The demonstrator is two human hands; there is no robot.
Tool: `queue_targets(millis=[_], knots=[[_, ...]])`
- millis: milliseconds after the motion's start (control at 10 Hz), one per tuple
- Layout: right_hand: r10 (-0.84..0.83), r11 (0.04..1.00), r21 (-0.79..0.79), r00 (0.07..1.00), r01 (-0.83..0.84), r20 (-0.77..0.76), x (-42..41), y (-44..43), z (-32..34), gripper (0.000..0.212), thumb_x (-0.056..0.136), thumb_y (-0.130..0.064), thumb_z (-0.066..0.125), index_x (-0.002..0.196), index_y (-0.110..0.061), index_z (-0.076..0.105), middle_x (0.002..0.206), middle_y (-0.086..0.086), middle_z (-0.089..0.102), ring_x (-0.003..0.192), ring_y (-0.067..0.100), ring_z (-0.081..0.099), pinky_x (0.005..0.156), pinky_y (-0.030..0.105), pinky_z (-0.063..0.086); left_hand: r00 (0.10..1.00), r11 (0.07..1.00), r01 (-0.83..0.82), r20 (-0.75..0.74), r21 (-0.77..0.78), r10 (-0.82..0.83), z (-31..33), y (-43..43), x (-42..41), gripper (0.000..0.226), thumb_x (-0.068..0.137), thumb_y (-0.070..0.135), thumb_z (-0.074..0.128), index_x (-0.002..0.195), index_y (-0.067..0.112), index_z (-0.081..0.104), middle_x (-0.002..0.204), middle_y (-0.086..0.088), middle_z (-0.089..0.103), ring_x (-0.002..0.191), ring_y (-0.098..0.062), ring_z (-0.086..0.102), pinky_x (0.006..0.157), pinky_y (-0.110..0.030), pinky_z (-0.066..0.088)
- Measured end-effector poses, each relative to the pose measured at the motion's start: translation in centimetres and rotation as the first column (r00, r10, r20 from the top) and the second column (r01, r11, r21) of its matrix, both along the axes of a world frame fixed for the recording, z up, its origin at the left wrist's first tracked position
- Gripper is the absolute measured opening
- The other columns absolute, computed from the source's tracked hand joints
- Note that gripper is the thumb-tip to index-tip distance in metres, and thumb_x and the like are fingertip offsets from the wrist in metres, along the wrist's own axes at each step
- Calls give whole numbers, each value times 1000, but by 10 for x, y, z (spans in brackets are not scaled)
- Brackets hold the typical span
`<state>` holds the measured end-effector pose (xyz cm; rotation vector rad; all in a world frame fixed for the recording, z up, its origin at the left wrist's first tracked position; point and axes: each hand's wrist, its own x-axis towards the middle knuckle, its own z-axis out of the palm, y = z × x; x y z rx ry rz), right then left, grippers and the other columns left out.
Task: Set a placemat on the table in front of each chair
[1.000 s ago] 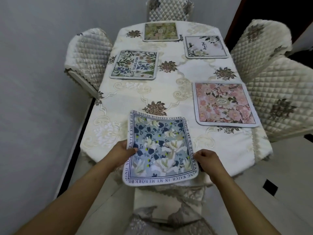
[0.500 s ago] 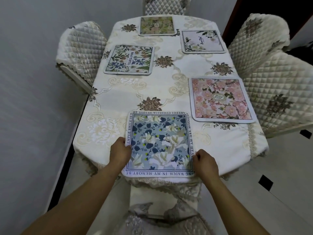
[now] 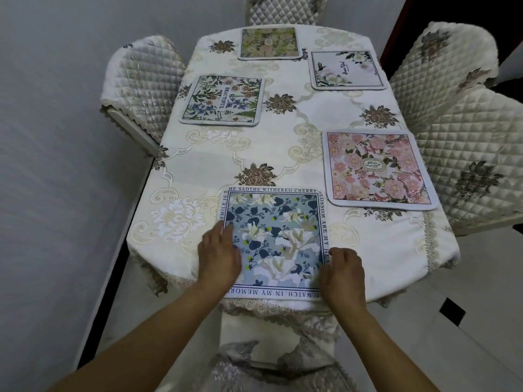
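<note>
A blue floral placemat [image 3: 280, 239] with a lettered border lies flat on the cream tablecloth of the table [image 3: 283, 148], at the near edge in front of the near chair [image 3: 271, 363]. My left hand [image 3: 219, 260] rests flat on the mat's left side, fingers extended. My right hand [image 3: 343, 271] sits on the mat's lower right edge with fingers curled over it. Four other mats lie flat: a pink floral placemat [image 3: 376, 168] at right, a white one [image 3: 346, 69] at far right, a green one [image 3: 268, 42] at the far end, and a "Beautiful" one [image 3: 223, 100] at left.
Quilted cream chairs surround the table: one on the left [image 3: 141, 86], one at the far end [image 3: 283, 9], two on the right [image 3: 447, 60] [image 3: 475, 159]. A grey wall runs close along the left side. Pale tiled floor shows at right.
The blue placemat went from hanging over the near edge to lying flat on the table. My left hand moved from the mat's edge onto its surface and flattened.
</note>
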<state>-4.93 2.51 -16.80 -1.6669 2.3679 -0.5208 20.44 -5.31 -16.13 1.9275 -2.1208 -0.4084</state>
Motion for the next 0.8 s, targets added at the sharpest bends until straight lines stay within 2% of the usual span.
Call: queue_targets(millis=[100, 200, 300, 500, 600, 700, 800], knots=[[158, 985, -60, 986, -162, -58, 15, 5, -5, 19, 73, 6, 63, 90, 1, 59, 89, 17, 56, 75, 35, 51, 61, 37, 42, 980, 985, 128, 138, 115, -143, -14, 19, -6, 65, 91, 39, 54, 146, 10, 32, 157, -20, 23, 143, -40, 24, 114, -54, 27], [215, 976, -15, 974, -217, -69, 22, 10, -14, 27, 73, 11, 62, 99, 2, 61, 100, 18, 60, 87, 34, 58, 72, 37, 49, 973, 968, 123, 164, 218, -161, -26, 31, -4, 61, 99, 41, 36, 151, 12, 23, 162, -18, 11, 149, -35, 10, 120, -52, 15], [194, 981, -10, 979, -195, -67, 22, 6, -16, 34, 64, 14, 68, 94, 0, 62, 98, 16, 61, 83, 32, 59, 66, 33, 50, 965, 962, 147, 178, 229, -190, -28, 28, -4, 57, 101, 35, 30, 151, 10, 21, 162, -18, 9, 150, -34, 7, 121, -49, 12], [224, 972, 89, 973, -218, -54, 24, 6, -3, 36, 54, 13, 71, 86, -1, 63, 90, 15, 61, 74, 30, 60, 59, 30, 48, 945, 952, 157, 240, 264, -222, -14, 27, -7, 56, 101, 31, 32, 150, 7, 21, 160, -21, 13, 148, -38, 10, 121, -49, 16], [308, 926, 249, 949, -283, -67, 22, -4, 20, 32, 62, 9, 66, 93, -1, 64, 98, 17, 62, 86, 34, 63, 71, 32, 50, 923, 926, 157, 283, 344, -262, 2, 21, -8, 58, 97, 30, 38, 148, 8, 22, 159, -21, 15, 146, -38, 14, 119, -50, 21], [369, 860, 412, 925, -302, -93, 17, -8, 44, 34, 83, -2, 49, 117, -5, 55, 121, 17, 56, 109, 34, 55, 95, 38, 43, 926, 901, 156, 257, 405, -276, 29, 19, -3, 57, 93, 33, 45, 143, 12, 30, 153, -17, 29, 140, -36, 27, 114, -50, 26], [316, 868, 436, 942, -238, -115, 17, 14, 66, 37, 83, -3, 46, 119, -8, 53, 120, 15, 58, 108, 33, 57, 92, 38, 46, 920, 911, 202, 250, 359, -302, 55, 28, 12, 52, 91, 38, 44, 140, 19, 40, 139, -10, 49, 126, -31, 44, 106, -44, 35]])
